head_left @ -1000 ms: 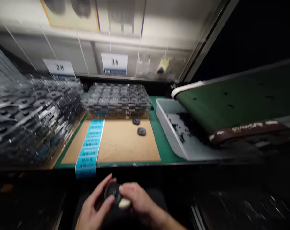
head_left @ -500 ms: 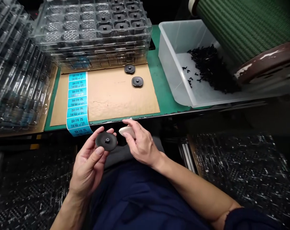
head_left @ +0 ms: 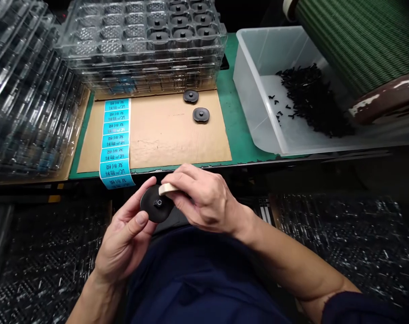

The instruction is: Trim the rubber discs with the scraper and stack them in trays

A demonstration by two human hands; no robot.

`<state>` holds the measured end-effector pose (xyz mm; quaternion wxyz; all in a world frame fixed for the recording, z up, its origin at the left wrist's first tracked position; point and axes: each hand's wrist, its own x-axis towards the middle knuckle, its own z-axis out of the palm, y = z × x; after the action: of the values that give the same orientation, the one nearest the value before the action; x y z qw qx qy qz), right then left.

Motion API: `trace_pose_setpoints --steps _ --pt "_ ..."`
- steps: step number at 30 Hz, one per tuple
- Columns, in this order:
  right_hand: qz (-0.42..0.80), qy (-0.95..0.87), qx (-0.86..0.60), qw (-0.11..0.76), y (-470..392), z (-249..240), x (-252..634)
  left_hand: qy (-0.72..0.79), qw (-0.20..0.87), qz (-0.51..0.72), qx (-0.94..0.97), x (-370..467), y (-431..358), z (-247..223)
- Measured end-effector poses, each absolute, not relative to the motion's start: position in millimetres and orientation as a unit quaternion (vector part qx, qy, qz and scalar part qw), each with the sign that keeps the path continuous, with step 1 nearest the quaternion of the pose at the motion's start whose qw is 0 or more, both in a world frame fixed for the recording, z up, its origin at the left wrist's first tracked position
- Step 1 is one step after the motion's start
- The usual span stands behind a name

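Observation:
Below the table's front edge, my left hand [head_left: 125,236] grips a black oval plastic part [head_left: 153,211] by its rim, thumb on the near side; a small hollow peg stands at the part's centre. My right hand [head_left: 207,198] pinches a flat, off-white pad [head_left: 168,188], whose edge overlaps the part's upper right rim. Whether the pad presses on the surface I cannot tell. Two similar parts, one farther back [head_left: 191,96] and one nearer [head_left: 201,115], lie on a cardboard sheet [head_left: 177,139].
A stack of clear trays [head_left: 137,58], its top one partly filled with black parts, stands behind the cardboard. Blue labels [head_left: 115,140] lie at left, near more stacked trays [head_left: 25,103]. At right, a translucent bin [head_left: 258,103] holds small black pieces beside a green roller [head_left: 363,40].
My right hand has moved left and brought the pad over the edge of the black part. The part has tilted slightly in my left hand. The view has shifted a little.

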<state>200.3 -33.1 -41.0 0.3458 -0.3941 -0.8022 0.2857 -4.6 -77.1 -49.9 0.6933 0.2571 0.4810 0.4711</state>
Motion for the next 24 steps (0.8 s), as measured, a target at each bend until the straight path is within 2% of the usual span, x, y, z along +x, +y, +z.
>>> trace_pose_setpoints --steps 2,6,10,14,18,24 --pt "0.26 -0.803 -0.408 0.348 -32.9 -40.7 198.2 0.484 0.687 0.478 0.255 -4.9 -76.6 -49.8" --pt "0.312 -0.78 -0.426 0.337 -35.9 -39.5 196.3 0.496 0.663 0.509 0.237 -1.4 -75.7 -48.8" --pt "0.274 -0.777 -0.442 0.355 -38.3 -39.5 196.4 0.488 0.674 0.508 0.222 3.2 -75.7 -48.8" --pt "0.309 -0.78 -0.43 0.334 -39.8 -37.8 195.9 0.487 0.675 0.514 0.207 3.1 -75.8 -49.8" --pt "0.271 -0.783 -0.444 0.341 -40.9 -36.9 193.3 0.485 0.681 0.51 0.206 2.6 -74.3 -49.0" --pt "0.316 -0.771 -0.424 0.355 -39.7 -39.4 190.5 0.484 0.669 0.523 0.211 3.9 -72.7 -45.8"
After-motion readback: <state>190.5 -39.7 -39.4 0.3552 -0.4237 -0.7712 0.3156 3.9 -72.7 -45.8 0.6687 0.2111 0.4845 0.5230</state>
